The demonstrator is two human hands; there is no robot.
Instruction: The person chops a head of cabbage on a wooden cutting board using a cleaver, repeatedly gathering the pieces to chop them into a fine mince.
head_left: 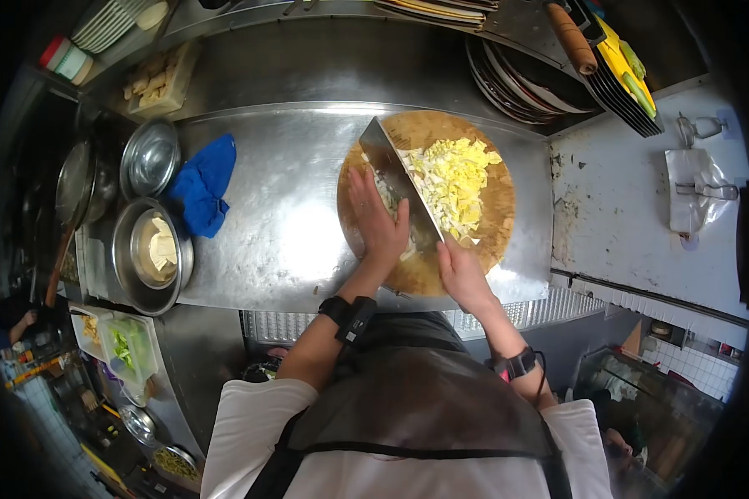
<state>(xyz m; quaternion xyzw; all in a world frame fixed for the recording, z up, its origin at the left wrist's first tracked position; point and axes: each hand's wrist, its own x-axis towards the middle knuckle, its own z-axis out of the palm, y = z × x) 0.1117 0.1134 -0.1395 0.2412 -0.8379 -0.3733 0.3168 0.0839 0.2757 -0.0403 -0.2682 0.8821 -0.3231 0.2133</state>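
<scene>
A cleaver (384,151) lies slanted across the round wooden chopping board (497,229). My right hand (466,279) grips it at the near end; the handle is mostly hidden in my fingers. To the right of the blade is a heap of chopped yellow-and-white leafy vegetable (458,179), which looks like napa cabbage. My left hand (379,220) rests on the left side of the blade, fingers stretched out and thumb apart. A few pale vegetable scraps show between that hand and the blade, partly hidden.
On the steel counter (283,183) lie a blue cloth (204,187) and metal bowls (151,158), one holding a pale piece of food (162,244). Plates (516,79) stand on the back shelf. A knife with a wooden handle (571,37) hangs at the upper right.
</scene>
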